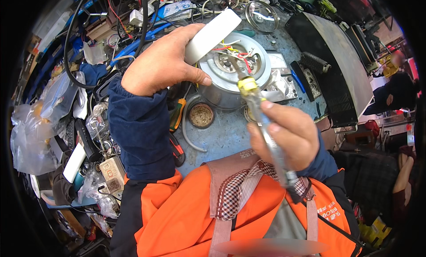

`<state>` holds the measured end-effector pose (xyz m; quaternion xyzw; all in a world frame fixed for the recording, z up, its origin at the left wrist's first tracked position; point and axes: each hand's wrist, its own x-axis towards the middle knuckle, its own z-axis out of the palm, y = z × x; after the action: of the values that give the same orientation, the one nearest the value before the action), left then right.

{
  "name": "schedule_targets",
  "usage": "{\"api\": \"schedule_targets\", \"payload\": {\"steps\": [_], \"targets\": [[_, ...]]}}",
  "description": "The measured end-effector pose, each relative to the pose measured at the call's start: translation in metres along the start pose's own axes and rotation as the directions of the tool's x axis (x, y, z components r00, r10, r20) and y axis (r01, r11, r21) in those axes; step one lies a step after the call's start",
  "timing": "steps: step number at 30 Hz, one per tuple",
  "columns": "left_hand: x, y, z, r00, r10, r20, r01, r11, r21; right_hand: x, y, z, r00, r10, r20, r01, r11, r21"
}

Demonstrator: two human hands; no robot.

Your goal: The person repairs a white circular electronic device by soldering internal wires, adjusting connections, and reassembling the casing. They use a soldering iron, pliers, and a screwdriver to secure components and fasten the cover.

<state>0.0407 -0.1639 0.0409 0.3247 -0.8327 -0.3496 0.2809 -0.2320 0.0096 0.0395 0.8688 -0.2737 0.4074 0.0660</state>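
Looking down from the head camera, the left hand clamps the white handle of an upturned metal appliance, fingers curled fully round it and thumb pressed against the rim. That grip seems meant to steady the body and keep its open underside tilted toward the person. Red, yellow and white wires show in the round recess at the centre.

The right hand is closed round a screwdriver with a clear handle and a yellow collar, thumb and fingertips pinching the handle near the collar while the rest runs back through the palm. Its shaft points up into the wiring recess, the tip lying among the wires; whether it sits on a screw cannot be told.

The appliance rests on a cluttered blue-grey tabletop. Just beside it lie a small round lid and an orange-handled screwdriver; a glass lid sits farther back, and a black box stands to the right.
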Motion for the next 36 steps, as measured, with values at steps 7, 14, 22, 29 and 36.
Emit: {"api": "schedule_targets", "payload": {"steps": [7,14,22,29,36], "targets": [[0.000,0.002,0.001,0.999,-0.035,0.014,0.035,0.999,-0.033,-0.009,0.035,-0.014,0.795,0.453,-0.403,-0.179,0.811,0.557],[-0.003,0.002,0.001,1.000,-0.020,-0.022,0.021,1.000,0.019,-0.003,0.067,-0.026,0.580,0.767,-0.275,-0.331,0.530,0.781],[-0.004,0.003,0.002,0.999,-0.015,-0.029,0.014,1.000,-0.004,-0.003,0.072,-0.019,0.605,0.764,-0.225,-0.349,0.508,0.787],[-0.002,0.001,0.002,0.999,-0.031,-0.023,0.031,1.000,0.006,-0.005,0.076,-0.017,0.580,0.783,-0.225,-0.327,0.476,0.816],[-0.003,-0.001,0.002,0.999,-0.040,-0.034,0.040,0.999,0.004,-0.003,0.073,-0.015,0.570,0.791,-0.220,-0.321,0.462,0.827]]}}
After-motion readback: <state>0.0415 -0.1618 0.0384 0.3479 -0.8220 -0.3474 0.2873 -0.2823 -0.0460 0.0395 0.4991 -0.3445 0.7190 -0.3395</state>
